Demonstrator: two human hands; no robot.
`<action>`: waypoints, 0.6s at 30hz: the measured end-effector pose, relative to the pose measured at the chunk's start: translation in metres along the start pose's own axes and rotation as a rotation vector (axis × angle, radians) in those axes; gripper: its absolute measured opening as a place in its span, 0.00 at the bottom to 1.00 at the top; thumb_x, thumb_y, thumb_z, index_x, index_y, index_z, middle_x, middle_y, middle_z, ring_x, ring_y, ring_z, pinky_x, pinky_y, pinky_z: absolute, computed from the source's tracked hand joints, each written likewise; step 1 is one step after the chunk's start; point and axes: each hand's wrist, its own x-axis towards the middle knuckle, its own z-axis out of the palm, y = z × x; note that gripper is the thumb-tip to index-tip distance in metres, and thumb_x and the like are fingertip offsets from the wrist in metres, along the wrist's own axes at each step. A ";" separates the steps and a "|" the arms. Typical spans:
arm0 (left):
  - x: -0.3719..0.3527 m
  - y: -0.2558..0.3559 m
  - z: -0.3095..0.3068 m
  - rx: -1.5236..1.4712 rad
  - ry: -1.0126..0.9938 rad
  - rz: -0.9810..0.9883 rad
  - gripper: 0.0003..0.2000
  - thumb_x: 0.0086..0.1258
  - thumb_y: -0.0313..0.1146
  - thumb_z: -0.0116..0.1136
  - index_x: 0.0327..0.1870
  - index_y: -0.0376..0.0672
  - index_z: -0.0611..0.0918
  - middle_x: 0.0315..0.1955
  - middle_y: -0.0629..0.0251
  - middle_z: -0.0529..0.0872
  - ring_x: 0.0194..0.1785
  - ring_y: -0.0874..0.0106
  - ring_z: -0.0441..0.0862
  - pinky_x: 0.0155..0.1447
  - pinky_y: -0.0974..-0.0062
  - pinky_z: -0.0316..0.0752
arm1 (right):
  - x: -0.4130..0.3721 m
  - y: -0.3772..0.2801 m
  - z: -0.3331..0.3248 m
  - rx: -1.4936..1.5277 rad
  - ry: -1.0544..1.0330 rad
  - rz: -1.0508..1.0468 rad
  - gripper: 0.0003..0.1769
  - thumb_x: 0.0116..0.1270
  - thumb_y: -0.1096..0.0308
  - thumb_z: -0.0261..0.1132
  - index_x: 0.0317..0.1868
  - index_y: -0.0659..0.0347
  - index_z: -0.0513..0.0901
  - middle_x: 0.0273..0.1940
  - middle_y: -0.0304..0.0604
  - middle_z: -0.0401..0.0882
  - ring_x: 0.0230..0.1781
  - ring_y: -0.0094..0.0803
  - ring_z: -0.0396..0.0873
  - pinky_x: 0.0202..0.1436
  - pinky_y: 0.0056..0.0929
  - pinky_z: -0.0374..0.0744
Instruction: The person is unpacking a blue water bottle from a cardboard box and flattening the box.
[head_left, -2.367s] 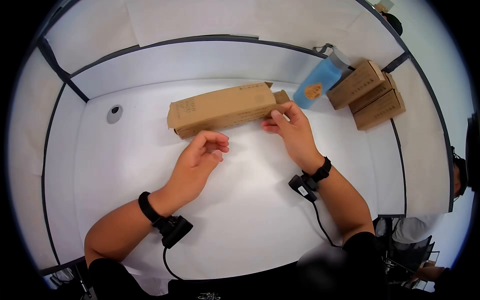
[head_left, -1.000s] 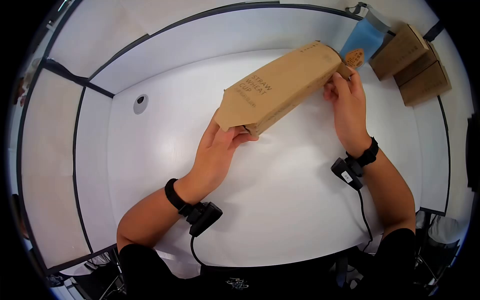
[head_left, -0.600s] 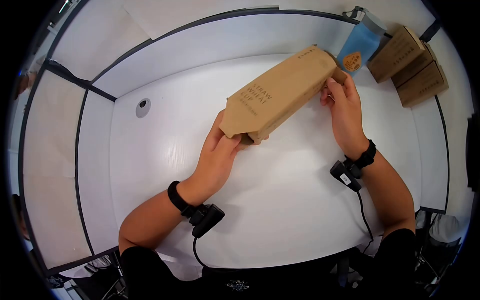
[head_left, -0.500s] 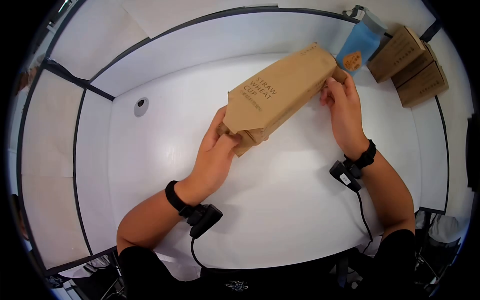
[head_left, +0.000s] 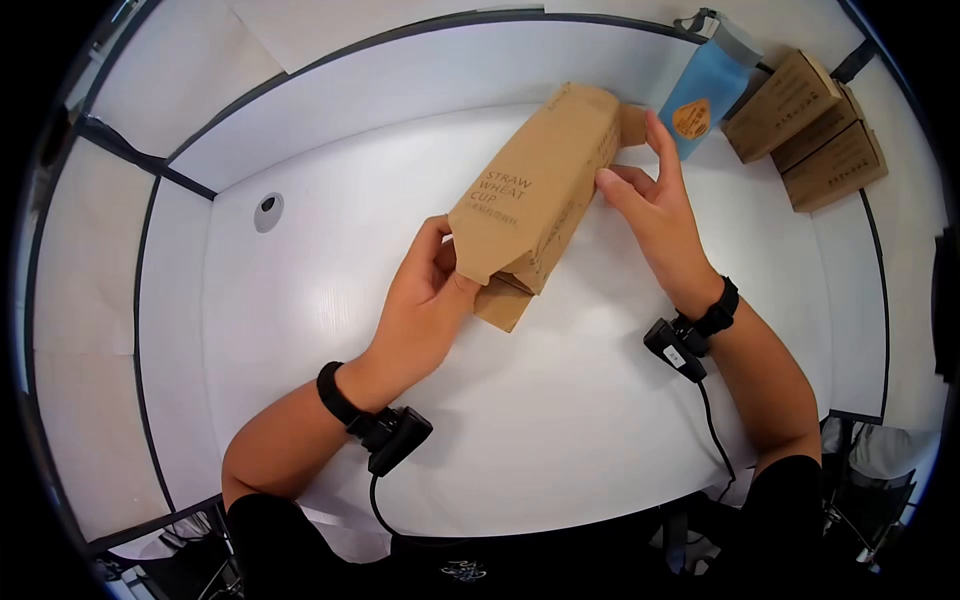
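Note:
A brown cardboard box (head_left: 545, 165) printed "STRAW WHEAT CUP" slants over the white table, held up by its near end. My left hand (head_left: 415, 300) grips that near end at the lower left, its thumb by an unfolded bottom flap (head_left: 503, 306). At the far end, another flap (head_left: 633, 125) sticks out to the right. My right hand (head_left: 650, 205) is beside this end, thumb and index finger apart, with the index fingertip at the flap and the thumb near the box's side. The box's inside is hidden.
A blue bottle (head_left: 703, 85) with a grey lid and an orange label stands at the back right. Several brown boxes (head_left: 825, 130) are stacked beside it. White partition walls surround the table (head_left: 330, 270), which has a round cable hole (head_left: 268, 211) at left.
The box has swung more upright, its far end shifting left. My right thumb and index finger have spread apart, and the far flap now shows more. The near flap also hangs out further.

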 end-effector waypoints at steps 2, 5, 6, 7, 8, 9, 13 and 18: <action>0.001 -0.009 -0.004 0.063 0.050 0.040 0.19 0.92 0.40 0.53 0.72 0.39 0.70 0.56 0.61 0.87 0.58 0.78 0.80 0.67 0.72 0.76 | 0.001 0.000 -0.001 -0.031 -0.015 -0.004 0.58 0.76 0.62 0.76 0.90 0.66 0.43 0.81 0.57 0.51 0.68 0.40 0.79 0.66 0.36 0.85; 0.001 -0.010 0.000 0.012 0.068 0.083 0.21 0.93 0.41 0.51 0.76 0.38 0.71 0.64 0.64 0.82 0.66 0.76 0.78 0.73 0.71 0.72 | 0.002 0.003 -0.002 -0.059 -0.011 -0.034 0.56 0.75 0.62 0.77 0.90 0.64 0.47 0.82 0.54 0.47 0.69 0.41 0.78 0.65 0.36 0.86; 0.001 -0.011 0.001 0.009 0.068 0.081 0.21 0.93 0.41 0.51 0.76 0.38 0.71 0.64 0.64 0.82 0.66 0.76 0.78 0.73 0.71 0.72 | 0.002 0.004 -0.003 -0.062 -0.011 -0.031 0.56 0.75 0.62 0.77 0.90 0.64 0.47 0.82 0.54 0.47 0.69 0.41 0.78 0.65 0.36 0.86; 0.001 -0.011 0.001 -0.062 0.075 0.060 0.21 0.94 0.41 0.49 0.78 0.38 0.71 0.66 0.64 0.81 0.68 0.75 0.77 0.75 0.71 0.71 | 0.003 0.003 -0.003 -0.103 -0.031 -0.068 0.55 0.75 0.63 0.77 0.90 0.63 0.50 0.82 0.53 0.47 0.69 0.41 0.78 0.65 0.35 0.86; 0.002 -0.010 0.001 -0.132 0.083 0.039 0.22 0.94 0.41 0.48 0.79 0.39 0.70 0.69 0.65 0.79 0.70 0.75 0.76 0.77 0.70 0.70 | 0.005 0.002 -0.003 -0.142 -0.052 -0.106 0.53 0.75 0.63 0.77 0.89 0.62 0.53 0.83 0.53 0.47 0.69 0.41 0.78 0.65 0.34 0.86; 0.001 -0.011 0.000 -0.133 0.082 0.042 0.22 0.94 0.41 0.48 0.79 0.39 0.70 0.69 0.65 0.79 0.70 0.75 0.76 0.77 0.70 0.70 | 0.005 0.003 -0.003 -0.144 -0.052 -0.108 0.53 0.75 0.63 0.77 0.89 0.62 0.53 0.83 0.53 0.47 0.69 0.41 0.78 0.65 0.34 0.86; 0.000 -0.004 -0.001 -0.190 0.100 -0.017 0.23 0.96 0.44 0.38 0.80 0.38 0.70 0.70 0.62 0.79 0.70 0.72 0.78 0.74 0.67 0.76 | 0.006 0.005 -0.003 -0.140 -0.066 -0.113 0.49 0.76 0.65 0.76 0.88 0.61 0.57 0.82 0.52 0.49 0.70 0.42 0.79 0.66 0.34 0.85; 0.000 -0.004 -0.004 -0.176 0.030 -0.026 0.24 0.96 0.45 0.33 0.78 0.38 0.71 0.66 0.61 0.82 0.67 0.70 0.82 0.69 0.66 0.80 | 0.006 0.009 -0.006 -0.076 -0.093 -0.103 0.45 0.77 0.68 0.73 0.88 0.58 0.58 0.82 0.51 0.53 0.71 0.45 0.78 0.69 0.38 0.85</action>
